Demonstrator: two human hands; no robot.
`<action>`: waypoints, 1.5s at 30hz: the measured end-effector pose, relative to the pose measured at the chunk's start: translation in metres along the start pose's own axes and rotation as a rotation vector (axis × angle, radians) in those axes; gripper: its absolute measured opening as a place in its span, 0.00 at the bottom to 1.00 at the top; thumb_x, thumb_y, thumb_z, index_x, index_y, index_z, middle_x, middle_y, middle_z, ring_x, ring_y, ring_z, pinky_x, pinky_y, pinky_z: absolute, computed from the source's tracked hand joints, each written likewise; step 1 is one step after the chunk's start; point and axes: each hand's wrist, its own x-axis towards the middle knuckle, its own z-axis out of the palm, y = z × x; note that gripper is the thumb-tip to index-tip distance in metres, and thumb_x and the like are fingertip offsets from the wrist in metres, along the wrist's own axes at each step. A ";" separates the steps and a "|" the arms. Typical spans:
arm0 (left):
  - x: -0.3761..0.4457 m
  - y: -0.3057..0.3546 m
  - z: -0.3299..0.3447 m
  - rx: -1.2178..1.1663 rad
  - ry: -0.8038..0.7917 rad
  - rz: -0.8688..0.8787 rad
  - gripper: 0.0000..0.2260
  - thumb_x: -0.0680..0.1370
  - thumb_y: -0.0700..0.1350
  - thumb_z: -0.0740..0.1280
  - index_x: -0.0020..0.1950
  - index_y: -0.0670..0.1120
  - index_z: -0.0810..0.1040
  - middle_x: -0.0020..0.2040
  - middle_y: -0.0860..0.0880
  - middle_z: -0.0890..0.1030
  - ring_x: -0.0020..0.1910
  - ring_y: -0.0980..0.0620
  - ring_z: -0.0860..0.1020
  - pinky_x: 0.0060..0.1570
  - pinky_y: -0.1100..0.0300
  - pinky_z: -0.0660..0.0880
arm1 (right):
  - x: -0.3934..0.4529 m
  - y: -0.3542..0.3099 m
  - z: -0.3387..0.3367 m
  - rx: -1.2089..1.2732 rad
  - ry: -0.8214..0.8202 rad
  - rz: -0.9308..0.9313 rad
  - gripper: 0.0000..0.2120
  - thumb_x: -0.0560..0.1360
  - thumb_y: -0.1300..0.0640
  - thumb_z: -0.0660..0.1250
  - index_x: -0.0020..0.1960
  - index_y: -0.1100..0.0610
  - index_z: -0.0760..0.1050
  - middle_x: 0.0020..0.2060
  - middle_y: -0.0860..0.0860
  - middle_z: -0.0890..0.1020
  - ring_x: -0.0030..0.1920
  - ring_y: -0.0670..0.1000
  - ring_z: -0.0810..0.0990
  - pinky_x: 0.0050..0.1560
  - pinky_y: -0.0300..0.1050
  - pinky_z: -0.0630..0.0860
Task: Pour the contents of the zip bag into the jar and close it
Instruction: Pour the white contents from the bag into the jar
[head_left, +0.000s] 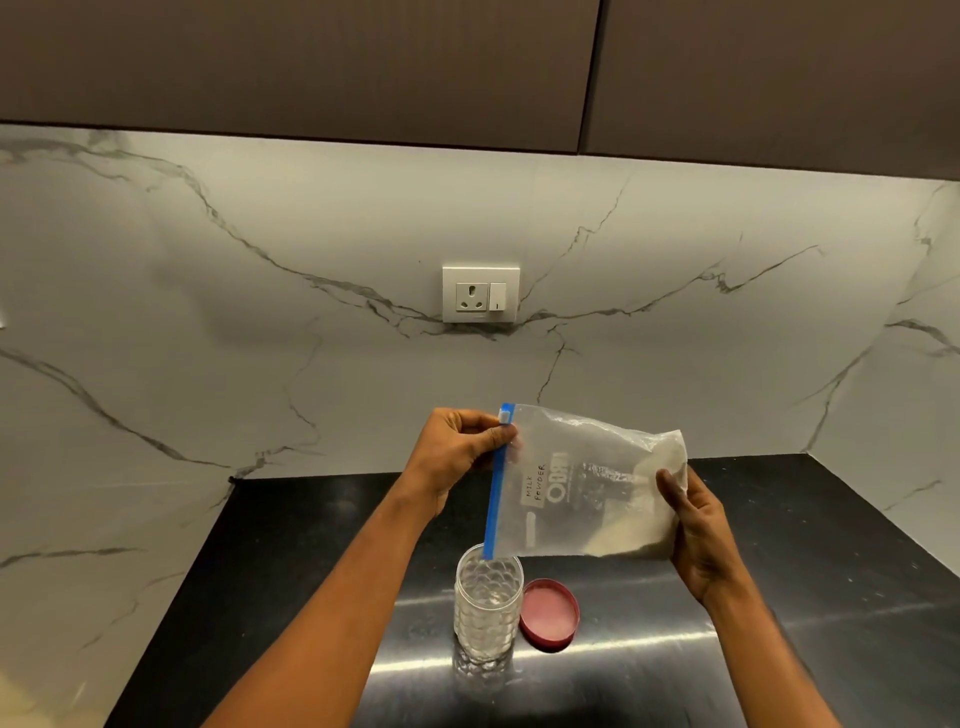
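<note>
A clear zip bag (582, 483) labelled "milk powder" hangs sideways above the counter, its blue zip strip running down its left edge. White powder lies bunched at the bag's right end. My left hand (457, 447) pinches the top of the zip strip by the white slider. My right hand (696, 530) grips the bag's right end from below. The lower end of the zip strip hovers just over the open mouth of a clear dimpled jar (487, 603), which stands upright on the counter and looks empty. Its red lid (549, 613) lies flat beside it on the right.
The black glossy countertop (311, 597) runs to a marble wall at the back and both sides. A white wall socket (480, 294) sits above the work spot. Dark cabinets (363, 67) hang overhead.
</note>
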 end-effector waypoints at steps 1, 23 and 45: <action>-0.001 -0.004 -0.001 -0.010 0.009 -0.001 0.11 0.74 0.42 0.73 0.53 0.37 0.83 0.49 0.41 0.86 0.49 0.44 0.86 0.50 0.52 0.83 | 0.001 0.000 -0.001 -0.015 -0.001 -0.004 0.16 0.75 0.53 0.66 0.62 0.51 0.77 0.53 0.53 0.84 0.50 0.56 0.84 0.38 0.55 0.83; -0.015 -0.046 -0.013 -0.192 0.097 -0.010 0.12 0.74 0.41 0.73 0.55 0.37 0.83 0.52 0.39 0.85 0.52 0.42 0.84 0.54 0.48 0.82 | 0.007 -0.005 0.014 -0.204 0.026 -0.125 0.29 0.55 0.35 0.80 0.52 0.47 0.83 0.48 0.49 0.86 0.50 0.54 0.84 0.43 0.55 0.84; -0.031 -0.063 -0.027 -0.306 0.133 -0.005 0.07 0.77 0.39 0.70 0.53 0.39 0.83 0.51 0.42 0.86 0.53 0.43 0.85 0.50 0.51 0.83 | 0.009 -0.021 0.031 -0.393 -0.037 -0.268 0.11 0.75 0.59 0.70 0.57 0.55 0.79 0.47 0.48 0.83 0.42 0.42 0.84 0.41 0.38 0.82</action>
